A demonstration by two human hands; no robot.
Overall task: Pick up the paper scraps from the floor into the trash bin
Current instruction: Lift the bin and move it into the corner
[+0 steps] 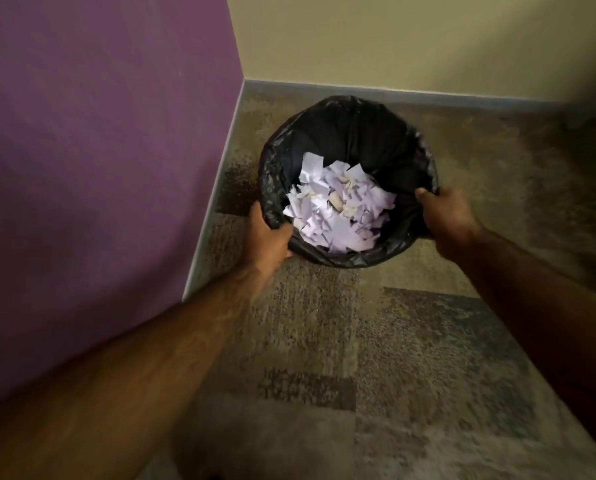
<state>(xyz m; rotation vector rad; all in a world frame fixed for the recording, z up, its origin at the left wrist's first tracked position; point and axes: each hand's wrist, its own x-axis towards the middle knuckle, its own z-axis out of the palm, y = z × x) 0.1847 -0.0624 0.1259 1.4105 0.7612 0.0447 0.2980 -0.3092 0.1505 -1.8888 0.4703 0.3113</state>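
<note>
Head view: a mottled brown-grey carpet [410, 341] fills the lower frame, a purple wall [99, 150] at left, a cream wall [428, 39] at top. At centre, the bin [352, 133] holds the scraps [338, 206]. Left hand [267, 239] and right hand [447, 216] each close their grip on its rim.

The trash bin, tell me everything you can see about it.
The trash bin is round and lined with a crinkled, glossy black plastic bag folded over its rim. It sits upright near the corner, beside the purple wall, over patterned carpet. Torn white paper scraps pile inside. The left hand grips the near-left rim; the right hand grips the right rim. Whether it rests on the floor is unclear.
</note>
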